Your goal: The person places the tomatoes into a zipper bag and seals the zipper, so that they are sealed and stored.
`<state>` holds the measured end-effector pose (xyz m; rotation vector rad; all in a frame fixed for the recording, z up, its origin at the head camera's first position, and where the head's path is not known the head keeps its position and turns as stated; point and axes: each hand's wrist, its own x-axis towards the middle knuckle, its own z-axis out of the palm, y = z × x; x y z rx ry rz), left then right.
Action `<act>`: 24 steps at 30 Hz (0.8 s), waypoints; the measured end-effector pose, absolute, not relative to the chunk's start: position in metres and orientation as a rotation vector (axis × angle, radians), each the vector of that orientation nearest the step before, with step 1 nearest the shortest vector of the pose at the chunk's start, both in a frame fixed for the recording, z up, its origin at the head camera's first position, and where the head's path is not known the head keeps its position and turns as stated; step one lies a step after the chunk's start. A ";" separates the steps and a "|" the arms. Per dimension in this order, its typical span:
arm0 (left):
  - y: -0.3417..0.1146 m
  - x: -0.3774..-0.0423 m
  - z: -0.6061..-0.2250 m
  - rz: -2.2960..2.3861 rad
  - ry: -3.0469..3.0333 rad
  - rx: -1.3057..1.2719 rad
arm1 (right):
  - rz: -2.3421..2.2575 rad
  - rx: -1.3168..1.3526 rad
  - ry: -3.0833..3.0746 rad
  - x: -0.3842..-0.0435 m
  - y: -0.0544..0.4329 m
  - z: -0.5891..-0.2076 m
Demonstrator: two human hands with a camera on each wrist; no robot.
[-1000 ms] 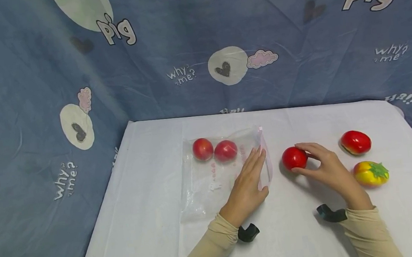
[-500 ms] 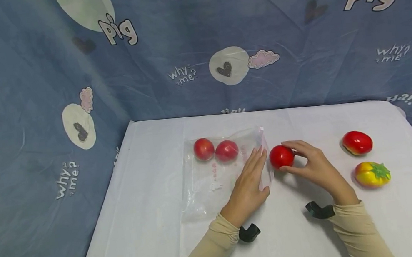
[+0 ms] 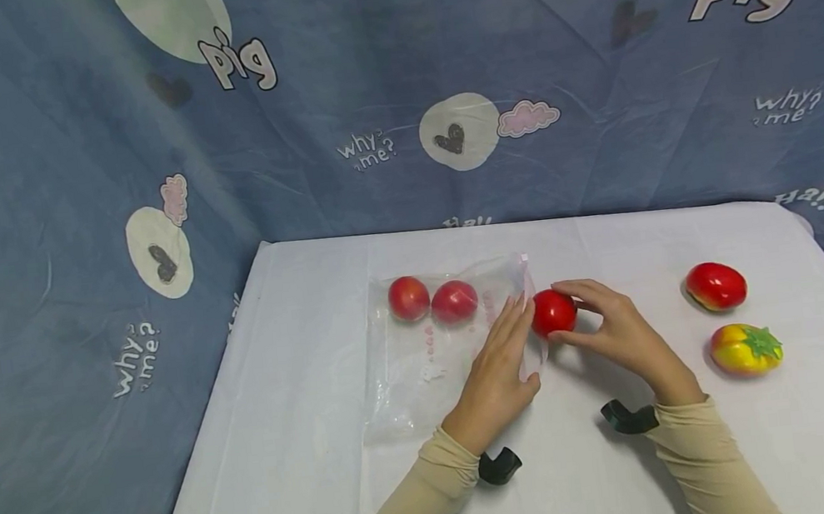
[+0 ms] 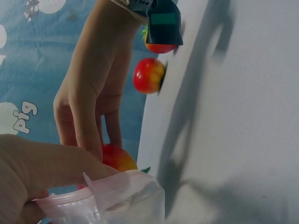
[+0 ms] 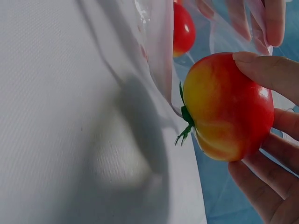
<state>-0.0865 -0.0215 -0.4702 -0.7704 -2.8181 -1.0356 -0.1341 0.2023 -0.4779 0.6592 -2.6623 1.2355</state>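
My right hand (image 3: 616, 334) grips a red-and-yellow toy tomato (image 3: 554, 313) at the bag's mouth, thumb on one side and fingers on the other. Its green leafy stem end shows in the right wrist view, where the tomato (image 5: 229, 107) faces the bag's raised lip. A clear zip bag (image 3: 403, 383) lies flat with its mouth to the right, two red tomatoes (image 3: 432, 301) inside. My left hand (image 3: 495, 370) spreads straight fingers and a thumb at the pinkish mouth. In the left wrist view the bag film (image 4: 131, 196) stands raised and partly covers the thumb tip.
To the right lie a red toy tomato (image 3: 717, 286) and a yellow-red one with a green leaf top (image 3: 746, 349). A white cloth covers the table (image 3: 273, 439). Blue printed fabric (image 3: 362, 69) hangs behind and at the left. Dark wrist-worn pieces (image 3: 628, 418) protrude near both cuffs.
My right hand has carried the tomato leftward, from beside the bag to its mouth near the left fingers. The left hand and the bag have stayed nearly in place.
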 end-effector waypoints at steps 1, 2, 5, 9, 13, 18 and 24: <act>-0.022 -0.087 -0.470 -1.035 -2.820 -0.770 | 1.244 0.664 -2.655 -0.135 0.201 -0.478; -0.022 -0.087 -0.470 -1.036 -2.821 -0.769 | 1.254 0.668 -2.649 -0.136 0.200 -0.479; -0.022 -0.087 -0.469 -1.035 -2.824 -0.767 | 1.285 0.681 -2.637 -0.139 0.196 -0.481; -0.022 -0.086 -0.469 -1.028 -2.829 -0.766 | 1.322 0.694 -2.640 -0.141 0.191 -0.480; -0.022 -0.086 -0.469 -1.013 -2.826 -0.770 | 1.341 0.712 -2.636 -0.143 0.186 -0.480; -0.022 -0.087 -0.469 -0.970 -2.806 -0.791 | 1.379 0.734 -2.621 -0.146 0.182 -0.483; -0.022 -0.088 -0.471 -0.975 -2.790 -0.797 | 1.389 0.750 -2.617 -0.152 0.175 -0.487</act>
